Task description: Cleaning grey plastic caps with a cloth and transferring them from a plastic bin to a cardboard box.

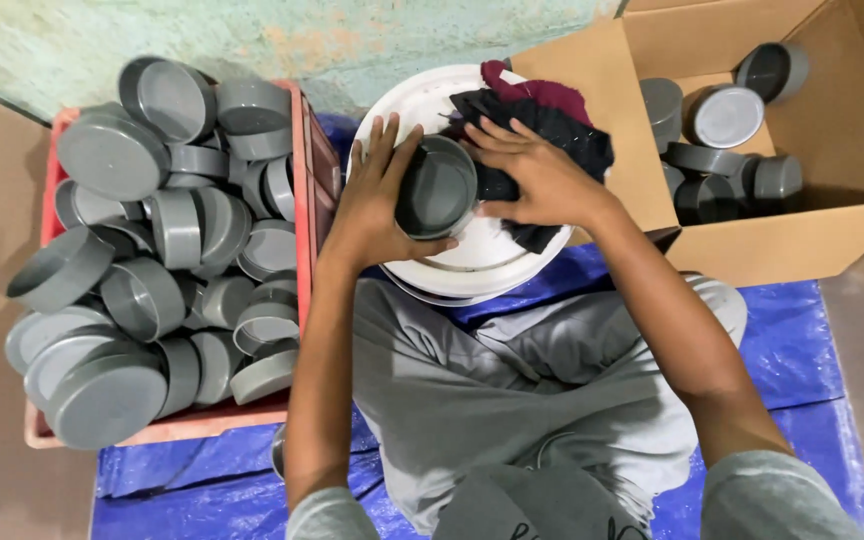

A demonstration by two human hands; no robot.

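Now: left hand [377, 205] fingers grip grey cap [436, 187] | right hand [542, 180] fingers press dark cloth [552, 125] | crate [304, 150], box [752, 255]: caps.

Cardboard box [752, 250] cut off at right edge, dark cloth [552, 125] partly under right hand [542, 175]

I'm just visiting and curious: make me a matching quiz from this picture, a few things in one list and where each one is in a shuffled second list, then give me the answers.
Things:
1. grey cap
2. dark cloth
3. red crate
4. cardboard box

Places:
A. at the right of the picture, with a few grey caps inside
B. held by the left hand, over the white bucket
C. at the left of the picture, piled high with grey caps
D. under the right hand, on the bucket's far side

Pairs: 1-B, 2-D, 3-C, 4-A
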